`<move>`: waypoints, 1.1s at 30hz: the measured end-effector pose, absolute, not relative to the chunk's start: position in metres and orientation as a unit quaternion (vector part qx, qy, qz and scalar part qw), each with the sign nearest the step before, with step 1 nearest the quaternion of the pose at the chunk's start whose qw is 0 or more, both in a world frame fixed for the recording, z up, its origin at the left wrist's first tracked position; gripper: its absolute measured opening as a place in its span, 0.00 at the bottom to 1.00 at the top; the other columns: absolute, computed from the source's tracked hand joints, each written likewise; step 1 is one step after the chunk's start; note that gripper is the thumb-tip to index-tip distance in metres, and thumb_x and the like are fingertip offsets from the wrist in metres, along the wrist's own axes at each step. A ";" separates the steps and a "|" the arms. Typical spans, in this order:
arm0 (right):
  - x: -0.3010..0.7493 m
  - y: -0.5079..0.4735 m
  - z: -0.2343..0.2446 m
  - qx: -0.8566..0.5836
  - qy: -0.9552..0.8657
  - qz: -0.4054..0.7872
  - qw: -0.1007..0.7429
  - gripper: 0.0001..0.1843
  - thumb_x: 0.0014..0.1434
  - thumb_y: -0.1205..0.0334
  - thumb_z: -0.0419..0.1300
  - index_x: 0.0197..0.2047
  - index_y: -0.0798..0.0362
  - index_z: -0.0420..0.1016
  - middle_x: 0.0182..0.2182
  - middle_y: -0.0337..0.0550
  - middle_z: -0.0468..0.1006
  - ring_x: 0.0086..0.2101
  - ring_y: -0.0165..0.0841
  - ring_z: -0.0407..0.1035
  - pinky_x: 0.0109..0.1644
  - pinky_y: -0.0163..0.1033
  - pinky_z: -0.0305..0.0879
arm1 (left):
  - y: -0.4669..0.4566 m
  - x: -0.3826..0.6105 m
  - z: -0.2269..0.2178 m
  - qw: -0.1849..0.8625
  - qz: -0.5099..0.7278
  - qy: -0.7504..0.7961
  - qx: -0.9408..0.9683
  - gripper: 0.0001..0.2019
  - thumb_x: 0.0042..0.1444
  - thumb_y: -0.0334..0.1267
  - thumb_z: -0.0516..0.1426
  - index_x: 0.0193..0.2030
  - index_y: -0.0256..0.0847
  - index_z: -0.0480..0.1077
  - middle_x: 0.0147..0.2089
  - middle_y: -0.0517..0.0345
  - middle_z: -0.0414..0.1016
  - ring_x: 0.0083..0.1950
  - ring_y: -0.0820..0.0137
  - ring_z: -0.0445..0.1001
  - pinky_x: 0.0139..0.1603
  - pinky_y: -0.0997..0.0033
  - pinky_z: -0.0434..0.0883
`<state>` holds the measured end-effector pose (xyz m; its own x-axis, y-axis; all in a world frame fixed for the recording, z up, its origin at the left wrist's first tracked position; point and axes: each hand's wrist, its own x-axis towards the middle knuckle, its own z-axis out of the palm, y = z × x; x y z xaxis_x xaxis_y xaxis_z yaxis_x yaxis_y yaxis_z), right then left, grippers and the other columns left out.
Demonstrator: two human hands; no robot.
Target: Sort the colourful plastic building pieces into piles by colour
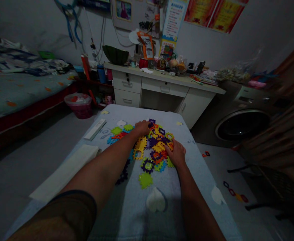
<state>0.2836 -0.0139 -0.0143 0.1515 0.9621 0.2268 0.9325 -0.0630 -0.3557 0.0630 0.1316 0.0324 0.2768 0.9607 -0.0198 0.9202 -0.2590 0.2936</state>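
Note:
A heap of coloured foam puzzle tiles (154, 147) lies in the middle of a table covered with a pale blue cloth (136, 207). My left hand (142, 127) rests on the far left side of the heap, fingers curled down onto the tiles. My right hand (176, 153) lies on the right side of the heap, fingers pressed on orange and red tiles. Whether either hand grips a tile is hidden. A loose green tile (145, 180) lies nearer to me, and green and blue tiles (116, 132) lie to the left.
Two long white flat boxes (95, 129) (66, 170) lie on the table's left side. Beyond the table stand a cluttered white desk (162, 87) and a washing machine (242, 115). A bed (16, 90) is at left, a pink bin (78, 104) on the floor, small tiles (233, 192) on the floor at right.

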 end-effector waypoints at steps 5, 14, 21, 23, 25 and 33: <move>0.283 -0.015 -0.011 -0.728 -0.653 0.044 0.205 0.33 0.65 0.42 0.50 0.66 0.52 0.62 0.61 0.54 0.68 0.61 0.46 0.59 0.64 0.52 0.49 | 0.118 0.056 0.039 0.116 0.078 0.564 0.814 0.20 0.51 0.38 0.59 0.52 0.50 0.75 0.54 0.53 0.77 0.57 0.54 0.71 0.55 0.57 0.68; 0.284 -0.015 -0.010 -0.731 -0.640 0.065 0.226 0.34 0.64 0.44 0.52 0.67 0.54 0.60 0.61 0.55 0.68 0.60 0.45 0.61 0.65 0.53 0.49 | 0.048 -0.006 0.058 0.083 0.111 0.542 0.829 0.14 0.57 0.41 0.54 0.47 0.49 0.77 0.53 0.51 0.75 0.57 0.54 0.70 0.61 0.52 0.61; 0.269 -0.013 -0.003 -0.741 -0.626 0.102 0.223 0.36 0.61 0.41 0.54 0.67 0.52 0.60 0.60 0.55 0.69 0.58 0.50 0.62 0.62 0.56 0.54 | 0.005 -0.052 0.041 0.180 0.087 0.671 0.714 0.42 0.49 0.63 0.58 0.68 0.49 0.60 0.72 0.41 0.54 0.71 0.41 0.53 0.65 0.40 0.56; 0.260 -0.010 -0.001 -0.727 -0.633 0.117 0.238 0.37 0.59 0.42 0.57 0.66 0.53 0.61 0.60 0.55 0.70 0.58 0.50 0.63 0.62 0.56 0.54 | -0.002 -0.051 0.034 0.194 0.075 0.662 0.720 0.46 0.47 0.67 0.58 0.70 0.49 0.57 0.73 0.41 0.51 0.72 0.38 0.49 0.65 0.38 0.54; 0.250 -0.007 0.000 -0.704 -0.645 0.136 0.266 0.38 0.57 0.43 0.59 0.65 0.54 0.62 0.59 0.55 0.70 0.56 0.48 0.65 0.62 0.53 0.56 | -0.007 -0.045 0.028 0.197 0.086 0.651 0.728 0.48 0.44 0.68 0.58 0.70 0.49 0.56 0.74 0.42 0.49 0.73 0.37 0.46 0.66 0.37 0.52; 0.204 0.009 0.006 -0.632 -0.624 0.261 0.378 0.36 0.50 0.50 0.64 0.61 0.51 0.65 0.53 0.49 0.75 0.50 0.39 0.71 0.56 0.45 0.66 | -0.020 -0.013 0.018 0.177 0.227 0.591 0.753 0.43 0.43 0.52 0.66 0.66 0.48 0.60 0.69 0.45 0.58 0.67 0.48 0.61 0.63 0.46 0.63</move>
<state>0.2042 0.0089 0.0064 0.0847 0.9863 0.1419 0.5922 0.0647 -0.8032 -0.0127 -0.0196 0.0175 0.1978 0.9713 0.1324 0.8109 -0.2380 0.5346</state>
